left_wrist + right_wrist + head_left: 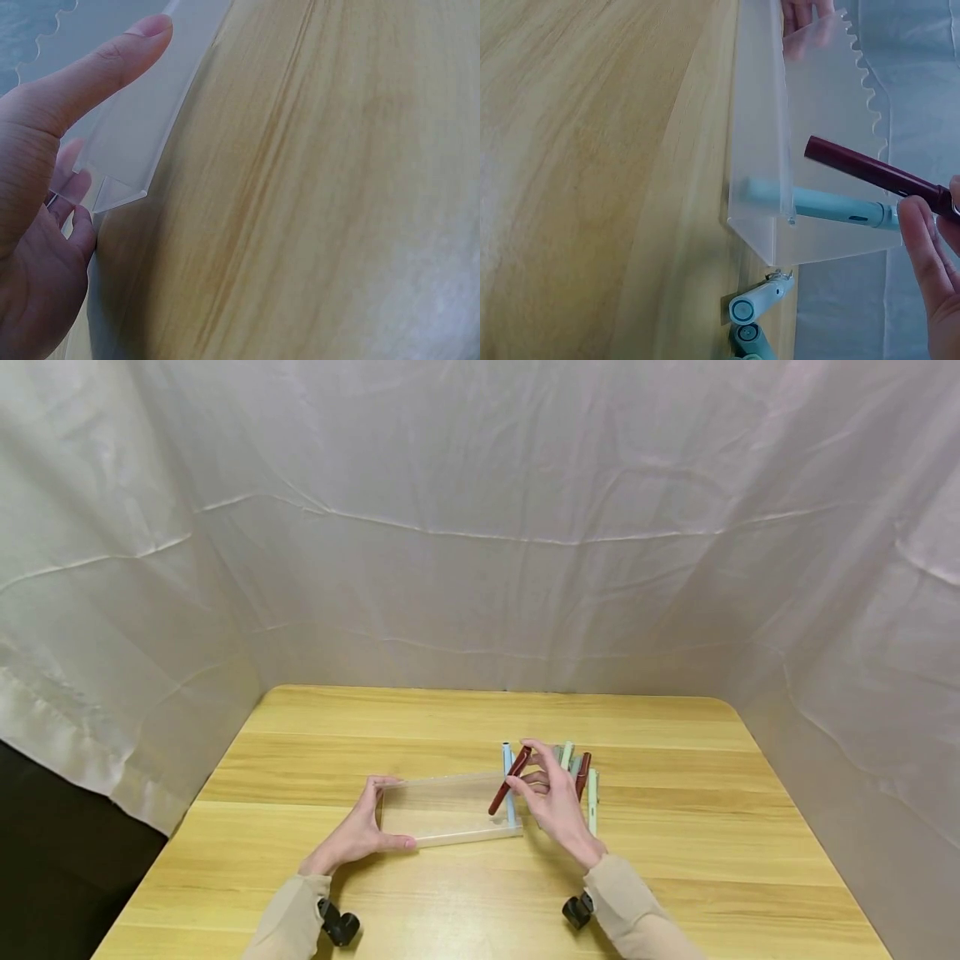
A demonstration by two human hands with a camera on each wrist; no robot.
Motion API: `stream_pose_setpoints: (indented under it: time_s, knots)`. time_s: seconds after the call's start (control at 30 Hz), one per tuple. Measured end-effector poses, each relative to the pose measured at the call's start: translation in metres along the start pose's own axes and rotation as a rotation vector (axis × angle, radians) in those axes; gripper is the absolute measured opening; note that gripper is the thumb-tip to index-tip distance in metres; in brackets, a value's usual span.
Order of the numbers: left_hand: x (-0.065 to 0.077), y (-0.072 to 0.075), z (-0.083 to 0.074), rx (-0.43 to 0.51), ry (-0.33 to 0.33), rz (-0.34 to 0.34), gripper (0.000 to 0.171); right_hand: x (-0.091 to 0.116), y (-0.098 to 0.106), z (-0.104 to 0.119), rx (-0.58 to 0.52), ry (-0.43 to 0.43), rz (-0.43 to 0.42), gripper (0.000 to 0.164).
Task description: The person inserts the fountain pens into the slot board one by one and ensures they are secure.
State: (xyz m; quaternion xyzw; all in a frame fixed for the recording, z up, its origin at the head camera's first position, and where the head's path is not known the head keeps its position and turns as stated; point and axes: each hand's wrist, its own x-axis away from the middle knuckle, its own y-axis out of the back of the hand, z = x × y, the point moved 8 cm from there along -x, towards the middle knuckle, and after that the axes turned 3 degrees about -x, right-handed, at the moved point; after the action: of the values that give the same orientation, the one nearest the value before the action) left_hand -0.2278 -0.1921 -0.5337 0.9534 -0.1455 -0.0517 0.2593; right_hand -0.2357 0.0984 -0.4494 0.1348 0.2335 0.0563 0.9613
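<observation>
My left hand [358,833] grips the left end of a clear plastic pen rack [468,837], thumb along its near side. Its notched, scalloped edges show in the right wrist view. A light blue pen [832,205] lies across the rack's right end, resting in it. Over that end, my right hand [555,800] pinches a dark red pen [874,171] near one end between thumb and fingers. The red pen slants above the rack, its lower end pointing toward the near side and overlapping the blue pen in the head view.
Right of the rack, partly behind my right hand, lie several more pens: a pale green pen [592,802], another dark red pen [584,770] and a light green pen [567,753] among them. All lie on a wooden table [465,910] with pale curtains [480,593] around it.
</observation>
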Motion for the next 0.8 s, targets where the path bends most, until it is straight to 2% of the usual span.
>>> stream_pose_setpoints:
  time_s: [0.47, 0.8]
  knots:
    - [0.0, 0.0, 0.001, -0.003, 0.0, 0.001, 0.102, 0.001, -0.008, -0.001, 0.154, 0.05, 0.07, 0.057]
    - [0.0, 0.0, 0.0, 0.007, -0.008, 0.002, 0.103, 0.001, -0.015, 0.006, 0.227, 0.143, 0.094, 0.056]
